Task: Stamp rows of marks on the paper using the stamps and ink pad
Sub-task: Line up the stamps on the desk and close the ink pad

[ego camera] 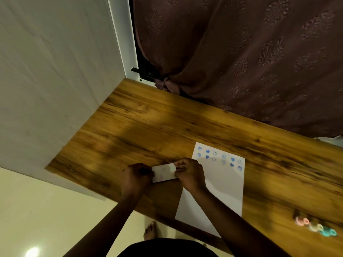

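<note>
A white sheet of paper (222,184) lies on the wooden table (148,130) with two rows of blue stamped marks (219,157) along its far edge. Left of the paper, both hands hold a small flat white box (164,173), probably the ink pad. My left hand (138,176) grips its left end and my right hand (189,173) pinches its right end. Whether the box is open or closed cannot be told. Several small pastel stamps (313,226) lie in a blurred row at the right of the table.
A white wall panel (55,80) borders the table on the left and a dark patterned curtain (241,62) hangs behind it. The table's near edge runs diagonally, with a pale floor and a bare foot (150,230) below.
</note>
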Demonstrator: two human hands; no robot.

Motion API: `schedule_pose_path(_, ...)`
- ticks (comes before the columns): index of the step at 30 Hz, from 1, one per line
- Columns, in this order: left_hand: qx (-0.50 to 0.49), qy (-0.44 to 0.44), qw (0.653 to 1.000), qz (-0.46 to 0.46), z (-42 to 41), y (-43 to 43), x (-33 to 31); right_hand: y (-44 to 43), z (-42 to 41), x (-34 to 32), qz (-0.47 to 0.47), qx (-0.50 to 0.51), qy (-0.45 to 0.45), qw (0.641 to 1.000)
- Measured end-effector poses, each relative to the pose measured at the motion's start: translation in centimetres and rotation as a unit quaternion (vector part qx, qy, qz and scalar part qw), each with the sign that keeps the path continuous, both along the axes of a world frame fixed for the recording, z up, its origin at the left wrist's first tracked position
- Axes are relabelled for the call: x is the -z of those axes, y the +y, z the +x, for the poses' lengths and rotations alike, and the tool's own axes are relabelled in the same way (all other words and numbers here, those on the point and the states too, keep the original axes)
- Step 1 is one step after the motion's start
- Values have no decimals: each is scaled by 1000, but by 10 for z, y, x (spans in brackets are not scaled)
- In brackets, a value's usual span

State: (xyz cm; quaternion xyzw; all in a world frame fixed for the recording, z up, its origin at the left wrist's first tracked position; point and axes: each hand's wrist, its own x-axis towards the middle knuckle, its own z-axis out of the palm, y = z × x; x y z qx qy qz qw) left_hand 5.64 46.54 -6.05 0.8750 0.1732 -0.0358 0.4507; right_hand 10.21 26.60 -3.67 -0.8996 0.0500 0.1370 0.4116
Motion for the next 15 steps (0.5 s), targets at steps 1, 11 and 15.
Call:
schedule_pose_path(1, 1, -5, 1000, 9, 0, 1, 0, 1, -1, 1, -5, -2, -2, 1000)
schedule_pose_path(11, -19, 5, 1000, 14, -5, -4, 2, 2, -6, 7, -25, -10, -29, 999)
schedule_pose_path(15, -23, 0, 1000, 3, -6, -5, 4, 4, -8, 7, -27, 0, -24, 999)
